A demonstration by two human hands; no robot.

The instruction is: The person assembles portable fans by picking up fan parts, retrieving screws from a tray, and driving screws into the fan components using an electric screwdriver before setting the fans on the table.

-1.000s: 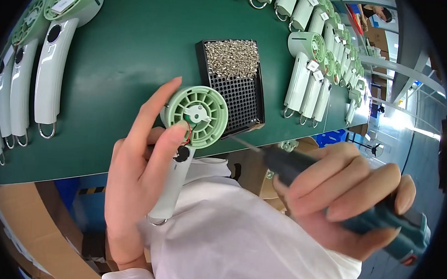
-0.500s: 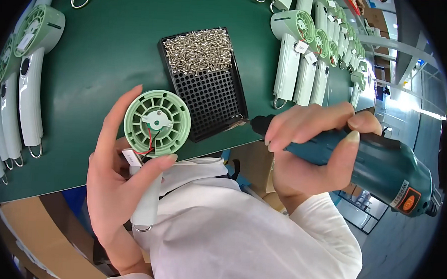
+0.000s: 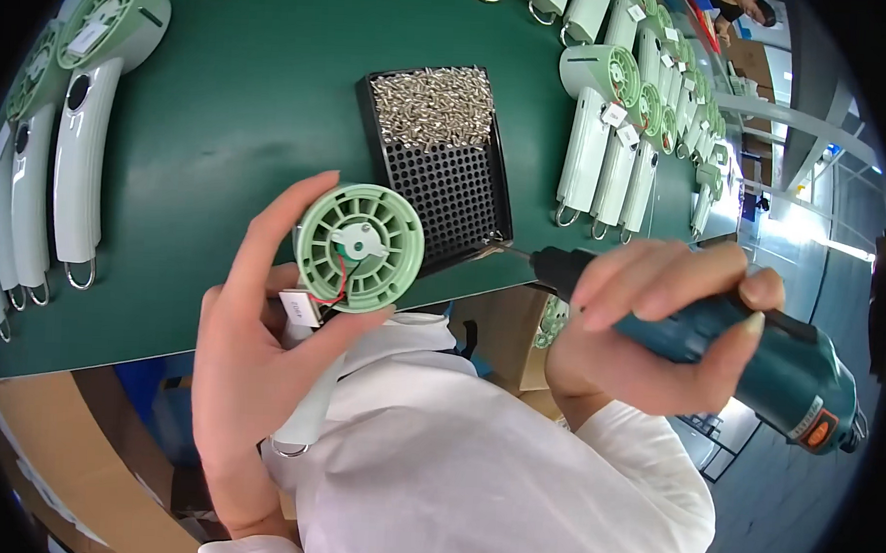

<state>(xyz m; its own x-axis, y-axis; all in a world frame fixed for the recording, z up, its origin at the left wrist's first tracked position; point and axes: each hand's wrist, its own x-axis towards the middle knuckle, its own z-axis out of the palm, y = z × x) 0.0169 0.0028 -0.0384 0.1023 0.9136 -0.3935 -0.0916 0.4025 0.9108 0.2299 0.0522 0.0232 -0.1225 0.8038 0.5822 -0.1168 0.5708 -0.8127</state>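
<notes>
A handheld fan with an open round green head and a white handle is gripped in my left hand. Red and dark wires and a white-labelled block show at the head's lower edge. My right hand is wrapped round a dark teal electric screwdriver with a black nose. Its thin bit points left, to the near right corner of a black screw tray. Loose silver screws fill the tray's far part; the near part shows rows of holes. Whether a screw sits on the bit is too small to tell.
The green table carries fan units along the left and more fan units in rows at the right. Cardboard boxes stand below the table's near edge. Another person is far off at the upper right.
The view has shifted, so the table's things sit farther right. The fan head has come slightly nearer the tray. The screwdriver bit stays at the tray's near right corner. Both hands keep their holds.
</notes>
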